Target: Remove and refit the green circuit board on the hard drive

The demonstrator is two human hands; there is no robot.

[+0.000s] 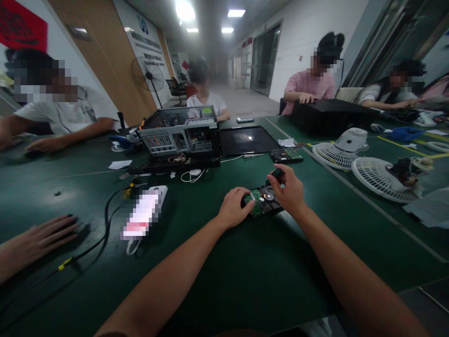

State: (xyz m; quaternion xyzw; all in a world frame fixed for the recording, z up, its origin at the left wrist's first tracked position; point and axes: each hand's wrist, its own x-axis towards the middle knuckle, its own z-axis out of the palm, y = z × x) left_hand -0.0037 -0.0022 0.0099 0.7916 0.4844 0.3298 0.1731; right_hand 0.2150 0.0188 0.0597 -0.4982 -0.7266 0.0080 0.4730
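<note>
A hard drive [263,213] lies on the green table in front of me, its green circuit board and round metal hub facing up. My left hand [235,207] grips the drive's left end, thumb over the board and fingers along the far side. In my right hand [292,191], thumb and fingers pinch the dark handle of what looks like a screwdriver [275,175], held above the drive's right part. Its tip cannot be made out. Beyond the hands, a second hard drive [286,155] with a green board rests on the table.
An opened computer case [178,138] stands ahead left, beside a black panel [247,140]. A phone [143,213] and a black cable [106,220] lie left, near another person's hand [42,238]. White fan parts [377,175] lie right. Several people sit around the table.
</note>
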